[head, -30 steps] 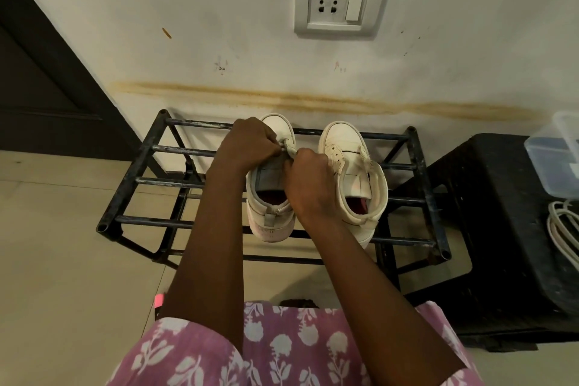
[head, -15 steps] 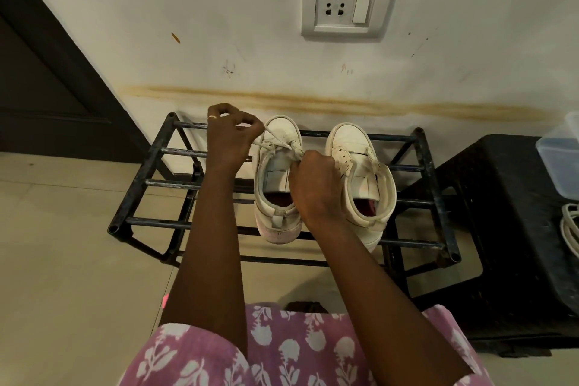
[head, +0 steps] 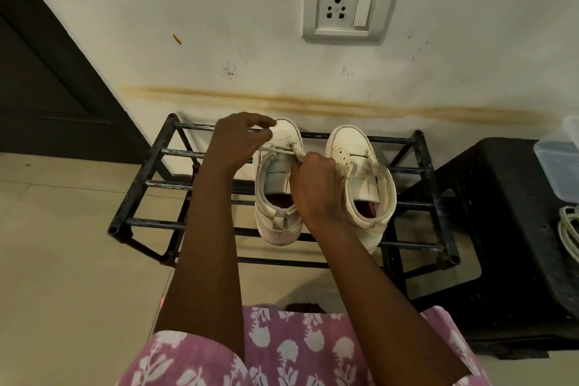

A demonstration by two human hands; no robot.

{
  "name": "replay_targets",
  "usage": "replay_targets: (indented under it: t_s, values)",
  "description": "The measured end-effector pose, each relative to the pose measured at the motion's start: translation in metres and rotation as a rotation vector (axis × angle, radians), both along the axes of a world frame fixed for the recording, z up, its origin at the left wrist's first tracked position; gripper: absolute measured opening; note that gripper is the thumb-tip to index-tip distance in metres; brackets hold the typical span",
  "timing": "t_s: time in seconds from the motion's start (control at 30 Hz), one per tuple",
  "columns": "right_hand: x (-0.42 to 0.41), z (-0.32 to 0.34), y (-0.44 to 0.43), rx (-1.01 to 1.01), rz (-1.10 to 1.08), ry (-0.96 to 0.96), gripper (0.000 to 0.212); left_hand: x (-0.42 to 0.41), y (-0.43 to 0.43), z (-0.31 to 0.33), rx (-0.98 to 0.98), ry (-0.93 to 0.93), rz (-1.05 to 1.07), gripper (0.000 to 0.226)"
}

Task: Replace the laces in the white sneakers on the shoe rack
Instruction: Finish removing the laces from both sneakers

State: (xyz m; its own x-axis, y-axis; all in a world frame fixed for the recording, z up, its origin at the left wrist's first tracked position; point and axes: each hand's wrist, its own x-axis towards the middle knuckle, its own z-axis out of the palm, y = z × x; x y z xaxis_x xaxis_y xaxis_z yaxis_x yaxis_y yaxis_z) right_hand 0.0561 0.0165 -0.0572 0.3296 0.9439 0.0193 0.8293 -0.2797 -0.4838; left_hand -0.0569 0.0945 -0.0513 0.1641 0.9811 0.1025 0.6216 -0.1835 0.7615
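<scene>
Presently: right hand (head: 316,191) curled, pinching lace (head: 279,150) at sneaker (head: 288,135) eyelets. Left hand (head: 235,147) holds lace's other end under thumb, forefinger loosely out; lace stretched between hands. Sneaker on rack (head: 147,172), toe toward wall; second sneaker (head: 351,147) just beside. Socket (head: 351,3) above; black stool (head: 517,229) beside rack.

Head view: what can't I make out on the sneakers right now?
All in the head view:
- Left sneaker eyelets: covered by the right hand, which grips the lace.
- Left hand: its hold on that lace is hidden beneath its palm.
- Right sneaker: whether it holds any lace is too small to tell.
</scene>
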Motion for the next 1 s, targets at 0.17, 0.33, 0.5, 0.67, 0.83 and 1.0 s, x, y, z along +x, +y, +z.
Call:
replay_targets:
  t_s: [0.17, 0.33, 0.5, 0.67, 0.83, 1.0]
  values:
    - [0.001, 0.001, 0.0, -0.022, 0.006, -0.026, 0.029, 0.02, -0.002, -0.007, -0.086, 0.235, -0.121, 0.021]
    - [0.002, 0.003, -0.001, -0.032, 0.023, -0.021, 0.029, 0.023, 0.001, -0.012, -0.077, 0.23, -0.1, 0.02]
    - [-0.001, 0.002, 0.0, -0.037, -0.005, -0.006, 0.029, 0.018, -0.003, -0.012, 0.014, 0.174, -0.074, 0.017]
    - [-0.001, 0.001, -0.002, -0.022, -0.017, -0.001, 0.027, -0.002, -0.001, -0.01, 0.127, 0.072, 0.115, 0.016]
    - [-0.002, 0.001, -0.002, -0.017, -0.018, -0.004, 0.028, -0.018, -0.003, -0.003, 0.231, -0.097, 0.428, 0.022]
    - [-0.001, 0.002, -0.001, -0.022, -0.024, 0.008, 0.028, -0.018, -0.002, -0.005, 0.142, -0.119, 0.545, 0.027]
